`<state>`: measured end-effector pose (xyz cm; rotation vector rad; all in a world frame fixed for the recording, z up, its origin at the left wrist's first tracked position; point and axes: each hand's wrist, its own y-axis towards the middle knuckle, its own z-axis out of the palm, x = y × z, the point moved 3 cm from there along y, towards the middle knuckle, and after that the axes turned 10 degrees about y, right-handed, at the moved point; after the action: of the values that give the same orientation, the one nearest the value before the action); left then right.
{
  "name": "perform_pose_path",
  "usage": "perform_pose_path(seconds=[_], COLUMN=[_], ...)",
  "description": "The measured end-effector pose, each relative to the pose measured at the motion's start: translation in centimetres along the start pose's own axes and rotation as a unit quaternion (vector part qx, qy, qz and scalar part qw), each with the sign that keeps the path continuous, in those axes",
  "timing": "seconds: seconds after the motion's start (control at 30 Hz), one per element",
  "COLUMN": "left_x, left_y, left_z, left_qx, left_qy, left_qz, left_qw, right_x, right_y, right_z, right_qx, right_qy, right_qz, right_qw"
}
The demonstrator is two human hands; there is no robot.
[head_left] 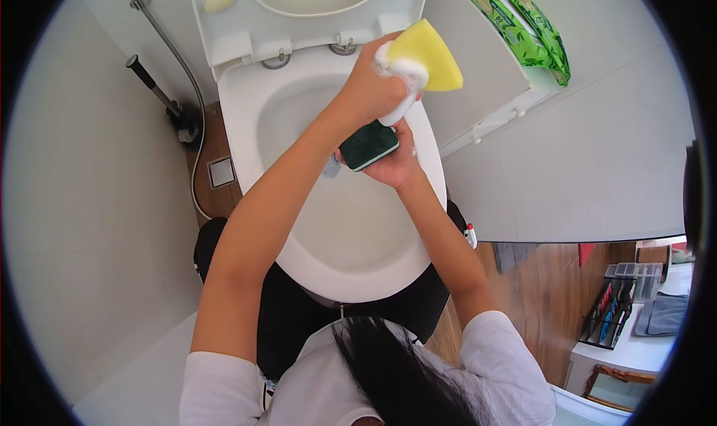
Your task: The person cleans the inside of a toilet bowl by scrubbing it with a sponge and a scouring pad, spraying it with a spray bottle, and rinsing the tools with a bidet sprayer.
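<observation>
My left hand (372,84) is closed around a yellow sponge (432,56), which sticks up and to the right from my fingers over the far right part of the toilet bowl. White foam (407,73) covers the sponge's lower part and some of my fingers. Just below, my right hand (397,163) grips a dark green scouring sponge (369,145) with a pale edge. The two hands are close together, and my left one hides part of the right fingers. Beneath them is the white toilet bowl (429,239), its seat (306,22) raised.
A toilet brush (175,112) and a shower hose (196,90) are on the left near a floor drain (221,173). Green packets (515,30) lie on a white cabinet (478,90) at right. Farther off, a black organizer (609,314) stands on a white surface.
</observation>
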<state>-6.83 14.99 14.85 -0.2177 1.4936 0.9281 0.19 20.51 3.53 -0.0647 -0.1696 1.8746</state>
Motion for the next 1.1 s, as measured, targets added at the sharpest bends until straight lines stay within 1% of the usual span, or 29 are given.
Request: perform_pose_path(seconds=[0.03,0.07,0.13,0.23,0.37,0.43,0.47,0.5,0.53,0.57,0.6,0.63,0.67,0.7,0.73,0.77,0.83,0.87,0.9,0.93,0.97,1.0,1.03,1.1], left_x=[-0.2,-0.2,-0.1,-0.1,1.3,2.2,2.4,2.2,1.7,1.1,0.8,1.0,1.2,1.5,2.0,3.5,7.4,9.0,9.3,9.1,9.0,9.0,8.7,8.0], left_y=[0.0,0.0,0.1,0.0,-0.2,-0.6,-1.0,-1.5,-2.2,-2.7,-3.3,-4.1,-5.1,-6.3,-7.4,-8.3,-9.3,-9.9,-10.3,-10.5,-10.8,-11.0,-11.0,-11.0], left_z=[0.3,0.4,0.4,0.1,-0.7,-1.2,-1.3,-1.7,-2.2,-3.3,-5.3,-7.0,-8.3,-9.3,-9.9,-10.1,-11.1,-11.6,-11.8,-11.7,-11.5,-11.3,-11.3,-11.8], left_qx=[0.012,0.012,0.010,-0.017,-0.005,0.014,0.012,-0.034,-0.079,-0.082,-0.096,-0.110,-0.115,-0.133,-0.152,-0.159,-0.159,-0.167,-0.169,-0.171,-0.171,-0.172,-0.166,-0.166], left_qy=[0.006,0.006,-0.038,-0.019,-0.036,-0.083,-0.085,0.039,0.163,0.163,0.102,0.038,0.033,0.033,0.031,0.023,0.201,0.247,0.243,0.244,0.242,0.233,0.244,0.258], left_qz=[-0.018,-0.016,-0.016,0.008,0.021,-0.020,-0.020,0.062,0.140,0.137,0.032,-0.073,-0.076,-0.058,-0.042,-0.049,-0.014,-0.031,-0.036,-0.022,-0.009,-0.016,-0.014,-0.014], left_qw=[1.000,1.000,0.999,1.000,0.999,0.996,0.996,0.997,0.973,0.974,0.990,0.991,0.990,0.989,0.987,0.986,0.966,0.954,0.954,0.954,0.955,0.957,0.955,0.952], right_x=[-0.1,-0.2,-0.2,-0.2,-0.9,-1.4,-1.6,-1.7,-1.6,-0.9,0.4,1.2,1.3,1.4,0.7,-0.7,-3.2,-2.1,-0.5,2.1,3.3,3.1,2.4,0.3], right_y=[0.1,0.2,0.5,1.0,1.3,1.5,1.2,0.7,0.4,-0.1,-0.8,-1.5,-2.4,-3.7,-4.9,-5.3,-8.6,-7.8,-6.2,-3.4,-0.7,0.9,0.3,-1.5], right_z=[0.2,0.3,0.3,0.6,1.4,2.1,2.5,2.6,2.5,2.3,2.2,1.9,2.0,2.6,3.1,1.3,-5.4,-7.0,-8.0,-7.8,-5.8,-5.0,-5.7,-7.8], right_qx=[-0.002,-0.001,0.024,0.025,0.045,0.050,0.048,0.006,-0.036,-0.038,-0.052,-0.065,-0.072,-0.070,-0.048,-0.017,0.137,0.119,0.100,0.060,0.072,0.062,0.065,-0.001], right_qy=[0.019,0.018,0.011,-0.005,-0.002,0.024,0.023,-0.024,-0.069,-0.068,-0.176,-0.282,-0.282,-0.648,-0.899,-0.960,-0.985,-0.989,-0.988,-0.992,-0.990,-0.984,-0.985,-0.999], right_qz=[-0.002,-0.002,-0.007,-0.014,-0.029,-0.026,-0.025,-0.050,-0.074,-0.071,-0.021,0.031,0.036,-0.043,-0.107,-0.001,0.104,0.072,0.038,-0.061,-0.074,-0.099,-0.090,0.010], right_qw=[1.000,1.000,1.000,1.000,0.999,0.998,0.998,0.998,0.994,0.994,0.983,0.957,0.956,0.757,0.422,0.281,0.022,-0.043,-0.107,-0.095,-0.101,-0.137,-0.136,-0.036])
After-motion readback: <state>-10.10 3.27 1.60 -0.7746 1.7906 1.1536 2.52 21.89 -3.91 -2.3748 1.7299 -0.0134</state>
